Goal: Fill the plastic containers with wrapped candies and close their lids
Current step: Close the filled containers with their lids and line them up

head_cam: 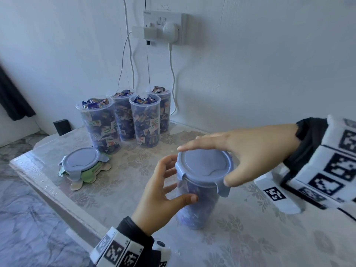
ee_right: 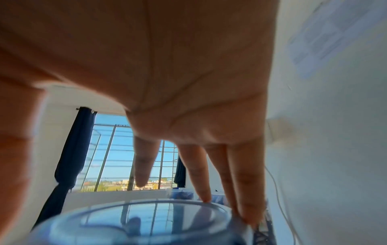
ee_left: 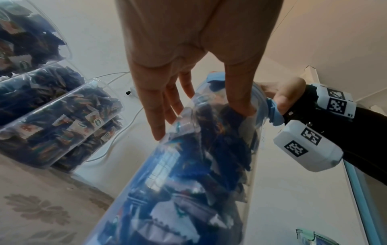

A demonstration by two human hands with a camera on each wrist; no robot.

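Observation:
A clear container (head_cam: 198, 205) full of wrapped candies stands on the table (head_cam: 250, 237) with a blue lid (head_cam: 204, 168) on top. My left hand (head_cam: 159, 191) grips its side, thumb in front and fingers round the far side; the left wrist view shows this left hand (ee_left: 188, 41) against the container (ee_left: 188, 182). My right hand (head_cam: 250, 149) lies over the lid with straight fingers, thumb at the near rim by a clip. In the right wrist view the right hand (ee_right: 167, 82) touches the far rim of the lid (ee_right: 136, 222) with its fingertips.
Several open containers (head_cam: 146, 122) filled with candies stand at the back by the wall. A stack of spare lids (head_cam: 82, 160) lies at the left near the table edge (head_cam: 38, 178). A wall socket (head_cam: 163, 27) with cables hangs above; a small black block (head_cam: 61, 127) sits back left.

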